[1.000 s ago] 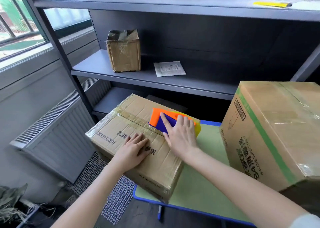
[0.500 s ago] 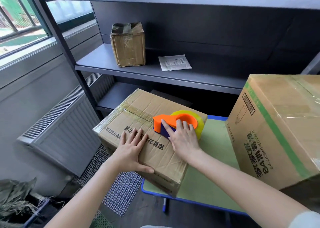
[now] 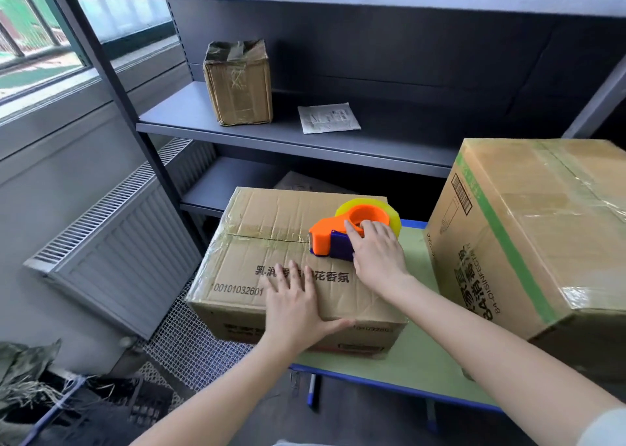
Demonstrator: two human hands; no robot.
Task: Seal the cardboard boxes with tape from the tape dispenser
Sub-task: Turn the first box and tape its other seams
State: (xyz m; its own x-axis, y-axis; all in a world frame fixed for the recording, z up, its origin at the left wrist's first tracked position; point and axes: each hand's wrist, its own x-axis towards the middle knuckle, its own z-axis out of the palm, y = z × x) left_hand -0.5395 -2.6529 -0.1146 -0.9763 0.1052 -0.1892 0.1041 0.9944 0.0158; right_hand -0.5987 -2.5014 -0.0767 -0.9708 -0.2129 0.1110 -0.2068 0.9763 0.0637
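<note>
The tape dispenser (image 3: pixel 327 240), orange and blue with a yellowish tape roll (image 3: pixel 393 213) at its far end, sits on top of the cardboard box (image 3: pixel 271 215), directly under your right grip (image 3: pixel 376 252). That grip holds it from above, fingers curled over the blue body and the orange hub. The dispenser's toothed end, left of the grip, meets the taped centre seam of the box. Your left grip (image 3: pixel 296 306) lies nearer you and to the left of the right one. It rests flat on the box top over the printed characters, with straight, spread fingers and the thumb pointing right. The box stands on a green desk (image 3: pixel 416 354) with a blue edge. To the right of your right grip stands a larger box (image 3: pixel 542 235) with a green stripe. Beyond both grips a grey shelf (image 3: pixel 189 120) carries a small taped box (image 3: pixel 238 86) and a paper sheet (image 3: pixel 328 117). A radiator (image 3: pixel 111 242) sits far left.
</note>
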